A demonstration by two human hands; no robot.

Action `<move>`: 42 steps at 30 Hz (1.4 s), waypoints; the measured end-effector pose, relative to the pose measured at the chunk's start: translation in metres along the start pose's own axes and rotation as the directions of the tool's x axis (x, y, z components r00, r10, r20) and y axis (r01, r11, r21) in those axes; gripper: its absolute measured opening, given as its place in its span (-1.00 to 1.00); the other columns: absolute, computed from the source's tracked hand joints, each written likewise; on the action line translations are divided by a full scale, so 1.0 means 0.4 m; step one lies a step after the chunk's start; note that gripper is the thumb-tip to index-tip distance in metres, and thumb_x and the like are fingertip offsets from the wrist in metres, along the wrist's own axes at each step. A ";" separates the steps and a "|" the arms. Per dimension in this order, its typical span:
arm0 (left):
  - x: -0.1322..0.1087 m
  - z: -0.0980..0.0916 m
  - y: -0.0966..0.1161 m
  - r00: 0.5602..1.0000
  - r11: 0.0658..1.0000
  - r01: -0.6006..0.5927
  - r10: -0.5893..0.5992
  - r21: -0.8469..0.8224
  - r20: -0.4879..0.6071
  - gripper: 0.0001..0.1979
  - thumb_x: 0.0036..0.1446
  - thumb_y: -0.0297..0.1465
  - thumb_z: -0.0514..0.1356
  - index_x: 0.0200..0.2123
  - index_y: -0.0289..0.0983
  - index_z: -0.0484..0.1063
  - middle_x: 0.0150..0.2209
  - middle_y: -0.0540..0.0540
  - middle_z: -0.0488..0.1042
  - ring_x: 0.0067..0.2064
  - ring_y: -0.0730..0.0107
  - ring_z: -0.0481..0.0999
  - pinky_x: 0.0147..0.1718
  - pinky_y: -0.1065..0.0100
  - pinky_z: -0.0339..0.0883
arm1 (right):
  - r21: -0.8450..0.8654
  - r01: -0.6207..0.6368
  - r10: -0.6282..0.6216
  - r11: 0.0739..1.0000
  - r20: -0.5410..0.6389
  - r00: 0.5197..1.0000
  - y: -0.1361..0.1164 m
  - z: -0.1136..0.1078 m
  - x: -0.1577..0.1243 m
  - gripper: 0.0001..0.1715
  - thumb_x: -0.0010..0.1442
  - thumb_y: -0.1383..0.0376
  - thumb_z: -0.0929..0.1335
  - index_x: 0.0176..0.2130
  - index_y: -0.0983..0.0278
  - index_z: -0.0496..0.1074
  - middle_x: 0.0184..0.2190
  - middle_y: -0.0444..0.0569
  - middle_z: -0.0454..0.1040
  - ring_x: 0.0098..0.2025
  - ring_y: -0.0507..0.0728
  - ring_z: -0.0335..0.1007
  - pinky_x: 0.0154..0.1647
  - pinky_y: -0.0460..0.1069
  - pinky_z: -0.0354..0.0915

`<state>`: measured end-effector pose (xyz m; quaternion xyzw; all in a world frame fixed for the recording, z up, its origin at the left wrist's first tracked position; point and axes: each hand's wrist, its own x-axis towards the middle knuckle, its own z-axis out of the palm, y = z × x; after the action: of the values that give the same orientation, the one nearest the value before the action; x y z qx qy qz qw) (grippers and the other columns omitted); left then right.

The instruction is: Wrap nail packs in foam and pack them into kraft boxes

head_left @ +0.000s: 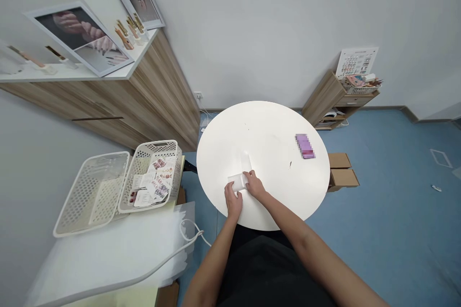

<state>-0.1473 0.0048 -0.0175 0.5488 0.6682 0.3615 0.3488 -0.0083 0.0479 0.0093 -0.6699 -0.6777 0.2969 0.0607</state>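
A small white item (236, 183), like a folded card or packet, lies near the front left of the round white table (266, 124). My left hand (233, 199) is at its left front edge, fingers curved against it. My right hand (254, 184) grips its right end with the fingers bent over it. Just behind the item stretches another whitish strip (246, 160), faint against the tabletop. A purple blurred object (305, 146) rests at the right part of the table.
Left of the table are a white basket with printed cards (177, 163) and another white basket (59, 213). A wooden cabinet (158, 91) stands behind them. Cardboard boxes (344, 177) sit on the floor at right, near a small wooden shelf (320, 93).
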 end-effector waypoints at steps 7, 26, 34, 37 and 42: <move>-0.014 -0.014 -0.041 0.760 0.683 0.577 -0.650 -0.447 -0.012 -0.64 0.07 -0.41 0.22 -0.03 -0.23 0.29 -0.05 -0.20 0.40 0.00 0.19 0.48 0.01 0.13 0.38 | -0.218 0.158 -0.174 0.963 -0.058 0.983 -0.003 -0.006 -0.014 -0.40 0.19 0.45 0.23 0.22 0.25 0.24 0.16 0.11 0.31 0.09 0.27 0.18 0.03 0.11 0.24; 0.069 0.075 0.060 0.996 0.997 -0.035 0.040 -0.063 0.083 -0.89 0.16 -0.38 0.11 -0.36 -0.20 0.43 0.03 -0.16 0.41 0.14 0.15 0.35 0.17 0.02 0.24 | -0.029 0.130 -0.131 0.991 -0.069 0.989 0.035 0.013 -0.011 -0.31 0.21 0.45 0.23 0.30 0.34 0.07 0.03 0.19 0.46 0.18 0.27 0.19 0.05 0.11 0.31; 0.069 0.050 0.010 0.859 0.917 -0.391 0.332 0.082 0.391 -0.56 0.24 -0.48 -0.02 0.18 -0.22 0.25 0.21 -0.19 0.35 0.34 0.18 0.17 0.28 -0.04 0.06 | 0.128 0.195 -0.182 0.973 -0.103 0.978 0.073 0.031 -0.023 -0.16 0.14 0.44 0.24 0.35 0.28 -0.06 0.14 0.11 0.36 0.13 0.21 0.22 0.08 0.12 0.30; 0.067 0.031 0.006 0.795 0.854 -0.502 0.392 0.139 0.464 -0.53 0.13 -0.52 0.08 0.13 -0.22 0.30 0.28 -0.22 0.25 0.36 0.10 0.11 0.33 -0.09 -0.11 | 0.117 0.308 -0.291 0.944 -0.141 0.946 0.091 0.014 -0.021 -0.12 0.11 0.46 0.20 0.37 0.32 -0.12 0.28 0.16 0.20 0.19 0.23 0.18 0.16 0.18 0.23; 0.075 0.017 0.015 0.733 0.784 -0.583 0.393 0.214 0.556 -0.41 0.01 -0.52 0.17 0.16 -0.22 0.27 0.33 -0.24 0.16 0.37 0.02 0.06 0.35 -0.09 -0.22 | 0.023 0.398 -0.398 0.917 0.013 0.917 0.092 -0.050 0.007 -0.16 0.06 0.54 0.19 0.32 0.30 0.05 0.20 0.08 0.32 0.10 0.21 0.20 0.08 0.12 0.25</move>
<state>-0.1432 0.0358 -0.0178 0.8353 0.4439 0.1588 0.2829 0.0331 0.0543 0.0068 -0.5151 -0.7972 0.2908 0.1205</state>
